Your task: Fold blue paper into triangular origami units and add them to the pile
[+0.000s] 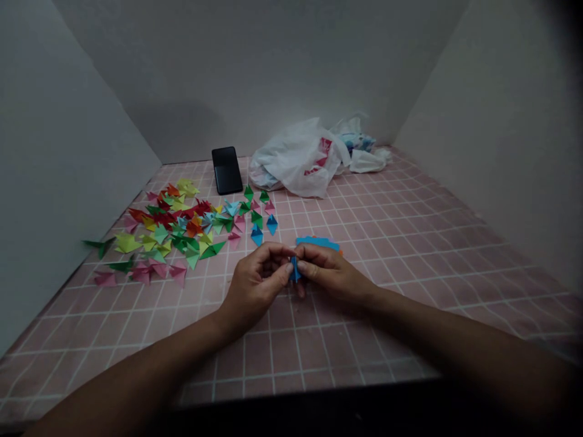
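Observation:
Between my fingertips is a small folded piece of blue paper [294, 269], held upright above the table. My left hand [262, 273] pinches its left side with thumb and fingers. My right hand [334, 270] grips the other side the same way, so both are closed on it. Part of the paper is hidden behind my thumbs. Just beyond my right hand lies a stack of blue paper sheets [317, 242] with a bit of orange at its edge. Past my left hand sit small folded blue paper pieces [272, 224], with green and pink ones near them.
Many colourful folded paper cranes [182, 227] are spread over the left of the pink checked tablecloth [410, 243]. A black phone [226, 170] rests at the back. Beside it lie a white plastic bag [296, 158] and crumpled white wrapping [368, 160]. Pale walls enclose three sides.

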`<state>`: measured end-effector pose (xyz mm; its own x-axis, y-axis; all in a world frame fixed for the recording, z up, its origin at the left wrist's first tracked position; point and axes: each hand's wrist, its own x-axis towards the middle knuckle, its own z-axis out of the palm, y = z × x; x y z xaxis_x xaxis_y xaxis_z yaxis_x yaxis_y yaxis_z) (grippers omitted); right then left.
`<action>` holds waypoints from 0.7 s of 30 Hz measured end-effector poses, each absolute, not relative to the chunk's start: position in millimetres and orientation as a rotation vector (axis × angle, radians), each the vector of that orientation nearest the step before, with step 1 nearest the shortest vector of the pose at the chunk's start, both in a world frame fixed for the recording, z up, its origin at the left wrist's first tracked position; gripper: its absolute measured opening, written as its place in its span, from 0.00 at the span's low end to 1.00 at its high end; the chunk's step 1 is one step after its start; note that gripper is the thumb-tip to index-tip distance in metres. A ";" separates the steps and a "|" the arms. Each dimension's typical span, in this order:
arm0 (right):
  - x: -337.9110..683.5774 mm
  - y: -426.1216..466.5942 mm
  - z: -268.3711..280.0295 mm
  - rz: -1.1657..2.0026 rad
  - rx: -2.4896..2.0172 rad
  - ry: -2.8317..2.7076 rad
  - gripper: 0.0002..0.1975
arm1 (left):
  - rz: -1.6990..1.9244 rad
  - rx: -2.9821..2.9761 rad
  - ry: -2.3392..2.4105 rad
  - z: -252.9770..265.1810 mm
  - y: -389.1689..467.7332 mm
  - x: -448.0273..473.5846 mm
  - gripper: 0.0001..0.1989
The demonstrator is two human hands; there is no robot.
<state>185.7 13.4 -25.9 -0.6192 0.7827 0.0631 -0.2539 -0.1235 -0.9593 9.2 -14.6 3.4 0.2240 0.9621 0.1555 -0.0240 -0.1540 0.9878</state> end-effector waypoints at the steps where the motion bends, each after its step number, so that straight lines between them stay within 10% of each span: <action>1: 185.9 13.5 -26.2 1.829 -0.611 -1.422 0.12 | 1.154 1.424 0.963 3.8 -14.7 9.1 0.05; 21: 185.7 13.0 -23.4 1.883 -0.640 -1.393 0.14 | 1.109 1.464 1.017 2.7 -13.8 6.9 0.07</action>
